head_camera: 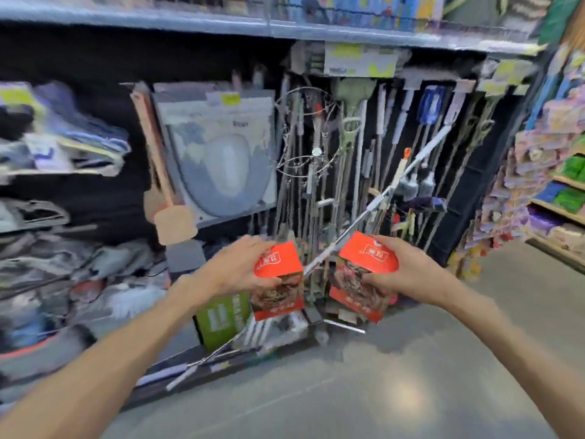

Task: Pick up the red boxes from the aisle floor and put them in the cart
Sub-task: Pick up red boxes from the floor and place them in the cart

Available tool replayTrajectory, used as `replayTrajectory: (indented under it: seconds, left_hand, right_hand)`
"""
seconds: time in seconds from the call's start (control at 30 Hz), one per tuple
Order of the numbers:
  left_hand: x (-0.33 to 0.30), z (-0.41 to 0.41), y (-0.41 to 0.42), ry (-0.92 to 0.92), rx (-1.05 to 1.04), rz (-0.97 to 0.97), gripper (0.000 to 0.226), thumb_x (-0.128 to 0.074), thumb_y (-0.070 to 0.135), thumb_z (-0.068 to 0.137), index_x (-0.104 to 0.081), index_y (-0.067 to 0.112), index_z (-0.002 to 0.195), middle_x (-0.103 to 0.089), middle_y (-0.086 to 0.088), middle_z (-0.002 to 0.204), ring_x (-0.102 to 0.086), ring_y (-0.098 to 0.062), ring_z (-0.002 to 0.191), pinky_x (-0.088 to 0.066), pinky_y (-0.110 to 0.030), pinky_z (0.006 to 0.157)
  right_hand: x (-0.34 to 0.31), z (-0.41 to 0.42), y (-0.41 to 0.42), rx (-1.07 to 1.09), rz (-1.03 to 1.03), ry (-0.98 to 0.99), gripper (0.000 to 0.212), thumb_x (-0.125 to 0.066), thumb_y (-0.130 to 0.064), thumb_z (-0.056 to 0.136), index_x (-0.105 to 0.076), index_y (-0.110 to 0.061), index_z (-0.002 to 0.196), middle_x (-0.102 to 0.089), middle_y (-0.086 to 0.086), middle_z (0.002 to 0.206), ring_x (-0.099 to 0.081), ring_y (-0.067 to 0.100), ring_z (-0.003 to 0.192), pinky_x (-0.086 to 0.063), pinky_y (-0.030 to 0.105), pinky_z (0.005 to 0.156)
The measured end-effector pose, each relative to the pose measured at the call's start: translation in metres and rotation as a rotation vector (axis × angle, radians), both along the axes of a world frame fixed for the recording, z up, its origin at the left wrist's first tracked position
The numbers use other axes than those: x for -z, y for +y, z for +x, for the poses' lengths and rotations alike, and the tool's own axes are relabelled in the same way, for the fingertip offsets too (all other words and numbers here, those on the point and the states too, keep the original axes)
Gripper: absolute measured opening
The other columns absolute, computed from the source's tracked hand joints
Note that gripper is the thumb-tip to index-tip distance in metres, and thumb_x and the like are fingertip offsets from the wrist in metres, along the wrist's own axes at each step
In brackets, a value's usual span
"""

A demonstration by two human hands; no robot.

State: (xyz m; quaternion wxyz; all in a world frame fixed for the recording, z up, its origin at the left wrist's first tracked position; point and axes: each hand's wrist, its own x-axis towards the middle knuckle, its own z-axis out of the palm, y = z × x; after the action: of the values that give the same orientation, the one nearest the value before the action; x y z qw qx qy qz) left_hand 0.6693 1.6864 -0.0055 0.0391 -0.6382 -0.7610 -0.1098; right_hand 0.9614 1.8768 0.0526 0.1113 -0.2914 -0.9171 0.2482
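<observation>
Two red boxes are held up off the floor, one in each hand, both arms stretched forward toward the shelving. The left hand (243,267) grasps the left box (278,282) from its outer side, with fingers over the top edge and the thumb pressed across the front face where the red top meets the printed food picture. The box sits roughly upright in that grip, its lower red band hanging below the hand. The right hand (400,272) clasps the right box (364,277) from the opposite side, fingers curled over the upper red panel and the thumb lying on the picture. This box is tilted, its top leaning toward the right hand and its lower corner pointing down and inward. The two boxes are near each other but apart, with a clear gap between them.

Beyond that gap stands a rack of mops (348,160) and long-handled brushes; one pale pole (376,201) slants down through the space just behind the boxes. Below and behind the left box sits a green box (221,321) on the bottom shelf. Above the left hand hangs a grey pack (218,153), with a flat wooden paddle (172,224) beside it. Under both forearms lies grey polished floor (364,391). The whole view is smeared by motion, so print on the boxes cannot be read.
</observation>
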Motion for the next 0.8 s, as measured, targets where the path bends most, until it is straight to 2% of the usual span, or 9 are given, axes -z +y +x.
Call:
replayTrajectory:
  seconds: [0.07,0.17,0.23,0.3,0.47,0.57,0.67,0.73,0.8]
  left_hand:
    - [-0.009,-0.014,-0.068,0.002,-0.159,-0.001,0.086,-0.06,0.073,0.077,-0.043,0.019,0.142,-0.054,-0.003,0.119,-0.049,-0.022,0.11,-0.042,-0.038,0.095]
    - [-0.026,-0.025,-0.172,0.011,-0.368,0.031,0.079,-0.066,0.065,0.079,-0.048,0.016,0.138,-0.057,-0.005,0.121,-0.052,-0.024,0.113,-0.038,-0.033,0.093]
    - [-0.034,-0.03,-0.238,0.016,-0.487,0.019,0.079,-0.065,0.065,0.079,-0.048,0.017,0.139,-0.058,-0.005,0.118,-0.051,-0.025,0.112,-0.039,-0.034,0.093]
    - [-0.039,-0.037,-0.311,0.02,-0.608,0.027,0.08,-0.063,0.068,0.078,-0.048,0.019,0.138,-0.058,-0.004,0.117,-0.052,-0.024,0.11,-0.042,-0.035,0.093]
    - [-0.044,-0.035,-0.496,-0.022,-0.923,0.029,0.089,-0.05,0.083,0.073,-0.047,0.022,0.137,-0.056,0.0,0.119,-0.051,-0.02,0.109,-0.046,-0.04,0.092]
    - [-0.046,-0.027,-0.6,-0.032,-1.072,0.061,0.089,-0.055,0.079,0.073,-0.045,0.023,0.142,-0.056,-0.004,0.127,-0.049,-0.023,0.115,-0.043,-0.038,0.097]
    - [-0.044,-0.017,-0.695,-0.004,-1.235,0.041,0.1,-0.047,0.087,0.067,-0.046,0.022,0.143,-0.054,-0.005,0.134,-0.049,-0.026,0.123,-0.041,-0.04,0.102]
    - [-0.043,-0.012,-0.754,-0.002,-1.305,0.027,0.113,-0.036,0.098,0.06,-0.046,0.021,0.143,-0.053,-0.005,0.137,-0.048,-0.026,0.125,-0.04,-0.038,0.104]
    - [-0.045,-0.008,-0.805,-0.014,-1.386,0.029,0.114,-0.035,0.097,0.059,-0.046,0.021,0.143,-0.053,-0.005,0.138,-0.047,-0.025,0.126,-0.037,-0.036,0.105]
  right_hand:
    - [-0.006,-0.042,-0.028,-0.135,-0.013,0.015,0.066,-0.081,-0.037,0.076,-0.05,-0.02,0.131,-0.061,-0.002,0.106,-0.065,0.019,0.087,-0.054,0.035,0.079]
    - [-0.011,-0.107,-0.085,-0.312,-0.022,0.032,0.055,-0.079,-0.032,0.079,-0.05,-0.023,0.124,-0.059,-0.004,0.1,-0.066,0.016,0.075,-0.057,0.038,0.071]
    - [-0.012,-0.145,-0.127,-0.413,-0.022,0.055,0.058,-0.08,-0.032,0.077,-0.053,-0.015,0.126,-0.061,-0.002,0.102,-0.066,0.019,0.079,-0.057,0.043,0.075]
    - [-0.013,-0.185,-0.177,-0.531,-0.026,0.071,0.069,-0.08,-0.038,0.076,-0.05,-0.017,0.134,-0.062,0.0,0.109,-0.066,0.019,0.086,-0.056,0.045,0.082]
    - [-0.018,-0.282,-0.333,-0.811,0.045,0.059,0.065,-0.079,-0.044,0.076,-0.054,-0.015,0.128,-0.064,0.005,0.109,-0.062,0.022,0.095,-0.05,0.031,0.085]
    - [-0.023,-0.331,-0.437,-0.954,0.018,0.036,0.062,-0.08,-0.036,0.08,-0.053,-0.016,0.131,-0.059,0.002,0.108,-0.059,0.018,0.089,-0.046,0.015,0.07]
    - [-0.023,-0.374,-0.538,-1.106,0.028,0.033,0.074,-0.077,-0.044,0.081,-0.043,-0.022,0.144,-0.053,-0.004,0.115,-0.057,0.012,0.093,-0.043,0.019,0.072]
    - [-0.023,-0.398,-0.602,-1.205,0.016,0.023,0.079,-0.075,-0.049,0.082,-0.038,-0.023,0.147,-0.05,-0.006,0.12,-0.055,0.008,0.093,-0.041,0.016,0.071]
    - [-0.021,-0.423,-0.662,-1.292,-0.009,0.001,0.082,-0.073,-0.054,0.08,-0.036,-0.027,0.147,-0.051,-0.006,0.125,-0.055,0.003,0.093,-0.042,0.014,0.071]
